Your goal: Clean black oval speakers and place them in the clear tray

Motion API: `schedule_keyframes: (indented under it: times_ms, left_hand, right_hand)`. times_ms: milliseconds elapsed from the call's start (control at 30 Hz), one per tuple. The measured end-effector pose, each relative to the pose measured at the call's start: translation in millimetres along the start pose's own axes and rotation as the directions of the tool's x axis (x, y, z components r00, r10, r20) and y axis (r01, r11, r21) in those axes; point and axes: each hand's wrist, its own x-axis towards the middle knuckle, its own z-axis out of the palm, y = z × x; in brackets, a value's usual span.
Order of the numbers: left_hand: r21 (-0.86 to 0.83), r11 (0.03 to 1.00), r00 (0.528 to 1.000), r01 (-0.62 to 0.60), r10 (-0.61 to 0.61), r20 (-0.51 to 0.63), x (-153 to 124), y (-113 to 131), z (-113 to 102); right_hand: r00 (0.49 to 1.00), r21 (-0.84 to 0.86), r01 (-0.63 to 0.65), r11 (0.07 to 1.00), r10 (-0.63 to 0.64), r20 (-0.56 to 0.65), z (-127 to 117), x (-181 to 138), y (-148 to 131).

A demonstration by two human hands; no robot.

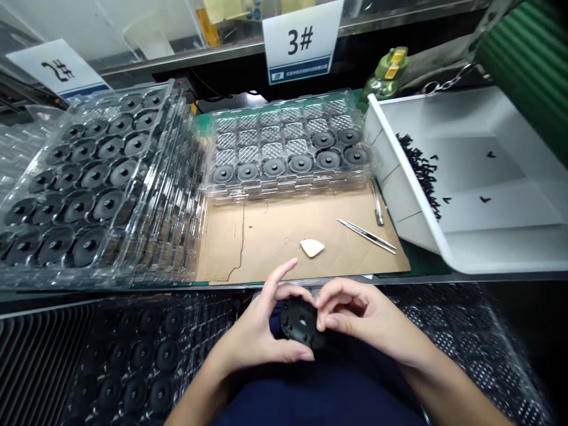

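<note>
Left hand [261, 334] and right hand [361, 322] meet just off the near edge of the surface, over the person's lap, and together grasp a black disc [302, 322]. The left hand cups it from the side, thumb under the lower rim and middle fingers curled over the top, with the index finger lifted free and pointing away. The right hand pinches the opposite rim with its bent fingertips. The disc is tilted towards the camera and shows a small centre hole and some pegs near its rim.

Beyond the hands, a cardboard sheet [275, 236] lies along the near edge of the surface. On it rest a small white wedge-shaped pick [312, 247], a pair of tweezers [366, 236] to its right, and a slim metal tool [377, 204] by the sheet's right edge. Behind the sheet sits a clear blister tray [288, 148], its front row and right end filled with black discs and the other pockets bare. A taller stack of clear trays [89, 195], full of the same discs, takes up the left side. At the right edge a white bin [479, 195] holds a heap of small black parts [421, 171] against its left wall. A green bottle [387, 71] stands behind the bin's far corner. Signs reading 3# [302, 40] and 2# [57, 68] hang along the far edge. More trays of discs [133, 361] lie below the near edge, left of the person's arm.
</note>
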Motion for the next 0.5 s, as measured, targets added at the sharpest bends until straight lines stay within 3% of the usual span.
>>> schedule_keyframes:
  times_ms: [100,200,267,400,500]
  left_hand:
    - [0.011,1.000,1.000,0.006,-0.005,-0.020,7,-7,3]
    - [0.025,0.998,0.997,0.061,-0.059,-0.049,20,-15,8]
    - [0.004,0.994,0.994,0.107,-0.107,-0.038,33,-19,14]
    - [-0.004,0.990,0.990,0.140,-0.140,-0.003,65,-26,36]
    - [0.057,0.968,0.958,0.245,-0.250,0.139,84,-29,56]
  right_hand:
    - [0.977,-0.041,0.050,0.998,-0.058,-0.207,-16,-12,22]
    - [0.900,-0.226,0.065,0.972,-0.155,-0.407,-30,-29,41]
    - [0.872,-0.332,0.056,0.942,-0.208,-0.444,-34,-40,49]
    - [0.848,-0.363,0.026,0.931,-0.213,-0.485,-36,-49,57]
    - [0.804,-0.408,0.067,0.911,-0.291,-0.519,-52,-48,73]
